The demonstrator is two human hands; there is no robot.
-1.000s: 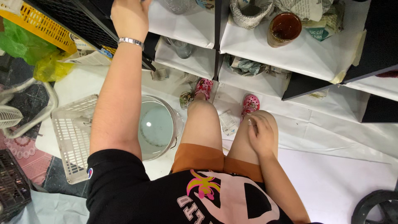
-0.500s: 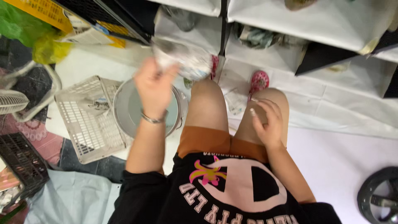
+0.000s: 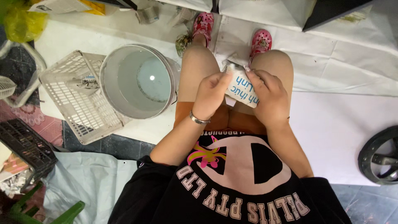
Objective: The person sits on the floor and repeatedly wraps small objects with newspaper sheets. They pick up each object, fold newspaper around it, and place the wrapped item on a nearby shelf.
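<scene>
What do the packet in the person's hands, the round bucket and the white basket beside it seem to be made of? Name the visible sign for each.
Packet: probably glossy plastic film with a silvery foil edge; it creases between the left hand and right hand.
Bucket: likely smooth moulded plastic, grey, with a light reflection inside.
Basket: seemingly rigid white plastic, a moulded lattice of small holes.

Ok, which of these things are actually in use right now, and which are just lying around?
In use:
- left hand and right hand, both gripping the small white packet over the knees

Lying about:
- grey bucket, beside the left knee
- white plastic basket, tipped against the bucket
- black crate
- yellow bag
- black wheel
</scene>
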